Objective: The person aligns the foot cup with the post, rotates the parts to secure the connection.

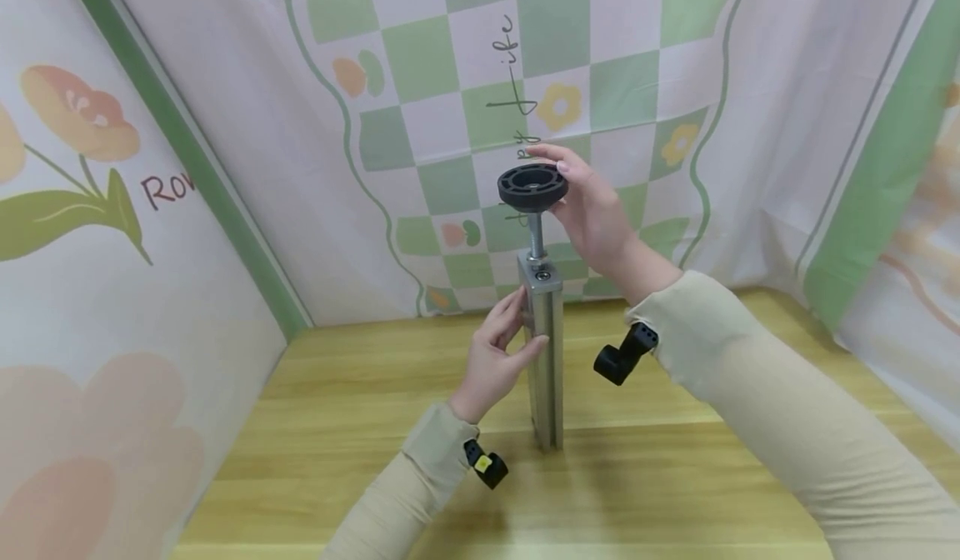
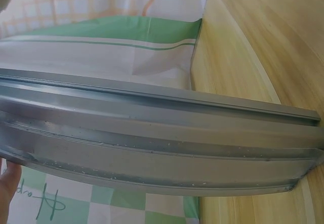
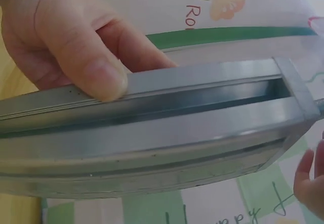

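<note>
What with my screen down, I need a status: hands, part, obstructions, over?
Left hand grips metal profile. Right hand at black round foot. Profile upright, foot end up. No obstruction seen.

"Happy" point(image 3: 240, 218), "ife" point(image 1: 504, 33) on checkered cloth point(image 1: 555, 22); "Ro" point(image 1: 156, 193) on left-hand cloth point(image 1: 82, 302)

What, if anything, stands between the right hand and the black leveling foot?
Nothing visible: the right hand is at the rim of the black leveling foot, while the left hand grips the slotted metal profile lower down, clear of that path.
</note>
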A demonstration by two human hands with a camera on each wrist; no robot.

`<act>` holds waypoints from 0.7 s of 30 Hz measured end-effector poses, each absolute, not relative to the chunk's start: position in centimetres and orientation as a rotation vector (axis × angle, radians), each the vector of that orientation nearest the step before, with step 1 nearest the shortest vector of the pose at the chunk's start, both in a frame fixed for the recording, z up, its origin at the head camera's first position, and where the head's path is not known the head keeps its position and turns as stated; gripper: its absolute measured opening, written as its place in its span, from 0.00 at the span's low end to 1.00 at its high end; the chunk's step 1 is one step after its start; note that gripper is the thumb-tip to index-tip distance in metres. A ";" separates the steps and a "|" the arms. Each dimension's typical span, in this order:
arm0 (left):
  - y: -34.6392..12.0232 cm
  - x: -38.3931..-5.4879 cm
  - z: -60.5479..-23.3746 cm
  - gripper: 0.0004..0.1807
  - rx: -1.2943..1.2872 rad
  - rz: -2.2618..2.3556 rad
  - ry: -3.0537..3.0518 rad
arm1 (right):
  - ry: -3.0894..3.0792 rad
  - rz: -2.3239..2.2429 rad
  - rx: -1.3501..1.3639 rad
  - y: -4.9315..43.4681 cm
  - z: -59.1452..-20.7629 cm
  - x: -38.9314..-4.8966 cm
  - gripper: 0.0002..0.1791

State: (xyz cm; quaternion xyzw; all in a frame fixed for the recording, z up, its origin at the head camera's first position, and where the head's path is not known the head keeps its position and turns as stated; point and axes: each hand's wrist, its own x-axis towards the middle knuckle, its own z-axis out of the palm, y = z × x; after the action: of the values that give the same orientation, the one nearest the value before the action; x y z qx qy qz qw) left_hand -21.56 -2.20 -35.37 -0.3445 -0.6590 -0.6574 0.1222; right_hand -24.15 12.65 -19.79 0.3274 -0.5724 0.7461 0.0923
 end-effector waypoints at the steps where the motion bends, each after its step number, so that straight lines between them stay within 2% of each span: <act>1: -2.2 -21.6 -35.4 0.34 -1.003 -1.920 -1.930 | -1.692 2.258 0.984 12.7 -19.9 -24.3 0.20; 11: -2.2 -21.6 -35.5 0.33 -1.012 -1.920 -1.925 | -1.542 2.464 1.089 12.7 -19.9 -24.9 0.31; 17: -2.3 -21.6 -35.6 0.33 -0.995 -1.926 -1.933 | -1.521 2.458 1.172 12.6 -19.3 -24.6 0.25; 21: -2.2 -21.7 -35.5 0.33 -0.995 -1.929 -1.931 | -1.481 2.422 1.234 12.5 -19.0 -24.6 0.26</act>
State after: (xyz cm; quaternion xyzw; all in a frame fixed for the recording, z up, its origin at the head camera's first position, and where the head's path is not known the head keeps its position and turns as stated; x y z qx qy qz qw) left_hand -21.70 -2.22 -35.50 -0.3401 -0.6601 -0.6593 0.1179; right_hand -24.63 12.48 -19.00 0.3987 -0.4782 0.7822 0.0229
